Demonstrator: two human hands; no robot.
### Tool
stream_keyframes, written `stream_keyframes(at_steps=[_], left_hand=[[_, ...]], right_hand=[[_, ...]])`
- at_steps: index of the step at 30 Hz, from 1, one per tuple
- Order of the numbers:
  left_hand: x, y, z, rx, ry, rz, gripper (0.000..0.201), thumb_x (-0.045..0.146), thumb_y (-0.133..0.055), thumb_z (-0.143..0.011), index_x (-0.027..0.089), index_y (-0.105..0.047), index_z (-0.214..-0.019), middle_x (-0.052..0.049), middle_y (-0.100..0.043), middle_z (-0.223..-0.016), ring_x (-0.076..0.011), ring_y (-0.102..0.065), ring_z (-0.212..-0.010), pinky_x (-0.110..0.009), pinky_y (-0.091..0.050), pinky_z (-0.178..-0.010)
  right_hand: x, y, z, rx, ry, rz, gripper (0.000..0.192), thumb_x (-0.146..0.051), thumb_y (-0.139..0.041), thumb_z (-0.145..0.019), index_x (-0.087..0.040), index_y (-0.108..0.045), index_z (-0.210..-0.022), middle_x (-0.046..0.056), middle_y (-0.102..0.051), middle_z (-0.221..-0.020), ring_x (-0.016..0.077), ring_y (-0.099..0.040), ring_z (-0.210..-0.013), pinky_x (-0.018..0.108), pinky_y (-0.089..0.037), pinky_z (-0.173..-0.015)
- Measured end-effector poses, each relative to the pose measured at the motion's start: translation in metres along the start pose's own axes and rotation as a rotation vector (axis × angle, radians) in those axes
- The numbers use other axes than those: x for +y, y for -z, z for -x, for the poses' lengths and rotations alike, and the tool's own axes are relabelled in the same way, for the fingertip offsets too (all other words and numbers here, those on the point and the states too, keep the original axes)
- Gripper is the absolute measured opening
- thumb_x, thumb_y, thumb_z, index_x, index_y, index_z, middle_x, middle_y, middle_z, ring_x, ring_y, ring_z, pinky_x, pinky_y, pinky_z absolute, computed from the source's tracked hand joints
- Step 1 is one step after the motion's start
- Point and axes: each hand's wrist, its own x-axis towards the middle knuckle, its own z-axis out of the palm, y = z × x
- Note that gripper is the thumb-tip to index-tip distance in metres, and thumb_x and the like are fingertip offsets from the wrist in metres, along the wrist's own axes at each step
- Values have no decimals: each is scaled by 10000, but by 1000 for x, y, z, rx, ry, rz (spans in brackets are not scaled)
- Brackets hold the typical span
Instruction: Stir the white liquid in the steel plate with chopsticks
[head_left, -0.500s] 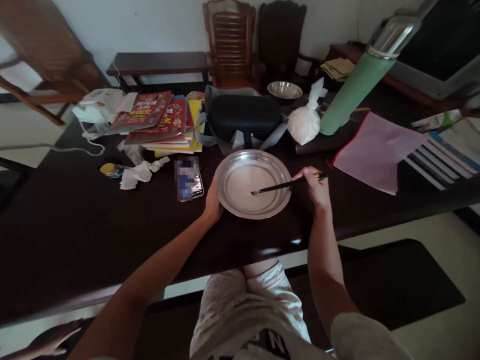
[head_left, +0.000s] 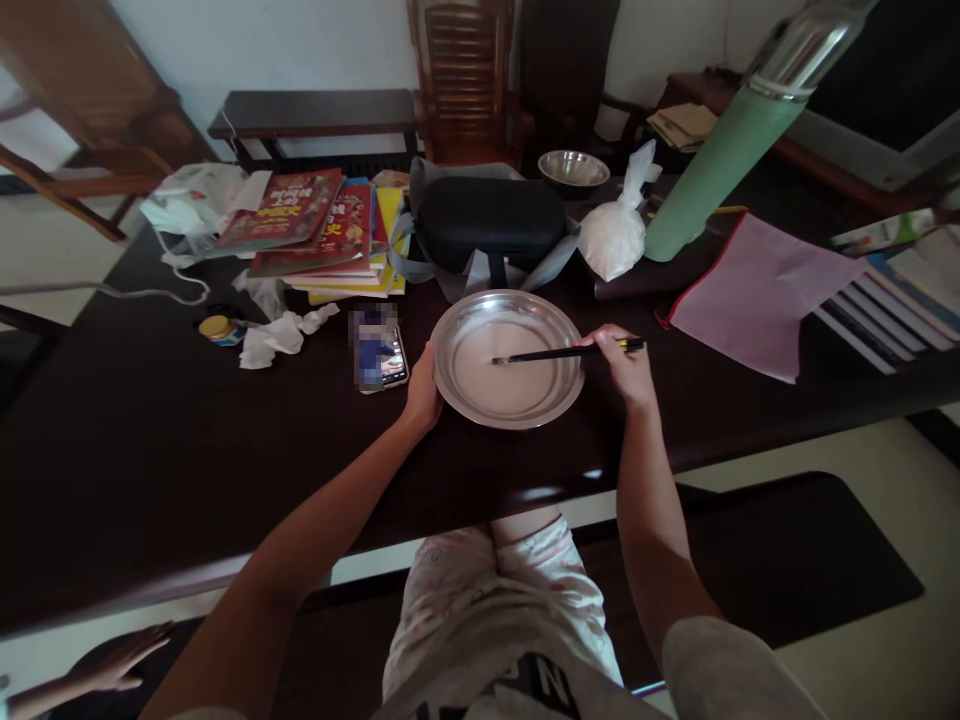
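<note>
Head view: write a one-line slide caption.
Left hand steadies a metal plate on a cluttered dark table while the right hand dips chopsticks into it.

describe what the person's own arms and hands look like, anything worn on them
Both arms are bare from the hands up past the elbows: no gloves, watch, rings or bracelets visible on the left hand or right hand. A pale grey short sleeve shows at the right upper arm.

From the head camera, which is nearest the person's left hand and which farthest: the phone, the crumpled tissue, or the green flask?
Measured from the left hand, which rests on the steel plate's rim:
1. Phone: just beyond the hand, slightly to its left.
2. Crumpled tissue: farther left on the table.
3. Green flask: far right, at the table's back.
</note>
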Motion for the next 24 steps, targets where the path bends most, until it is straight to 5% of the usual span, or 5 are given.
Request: stream_keyframes(at_steps=[3,8,13,17,24], left_hand=[[-1,2,-1,-21,1,-20,350,465,-616,-1044,198,-841,-1040,-68,-889,-1033,-305,-777,-1275,-429,-583,-1173],[-4,6,-4,-30,-1,-32,374,520,-669,-1004,188,-836,-1052,-94,-885,-1067,-323,-758,-1311,-448,-571,-1186],[-3,7,-5,-37,19,-34,378,530,-663,-1002,195,-838,-1026,-84,-884,-1058,-324,-764,-1294,-443,-571,-1183],[-4,8,-6,-27,12,-45,382,538,-664,-997,197,-836,-998,-87,-880,-1023,-327,-749,-1318,-447,-570,-1183],[-4,7,-5,-24,-9,-47,394,558,-682,-981,198,-832,-1036,-87,-884,-1063,-333,-762,-1297,-460,-567,-1191]], right_hand=[[1,2,0,100,6,-39,493,-742,-780,-878,-281,-779,-704,-14,-781,-671,200,-769,-693,357,-627,-776],[1,2,0,-25,6,18,534,-783,-778,-847,-274,-764,-684,10,-798,-709,227,-779,-756,379,-632,-791],[1,2,0,92,-5,-2,528,-774,-743,-884,-278,-750,-701,-5,-769,-665,218,-769,-706,391,-633,-816],[-1,1,1,-26,-6,14,529,-775,-773,-855,-275,-758,-683,7,-780,-690,224,-775,-737,382,-635,-795],[-3,1,1,55,-12,-21,540,-776,-763,-865,-271,-753,-674,-6,-754,-655,201,-744,-665,370,-632,-765]])
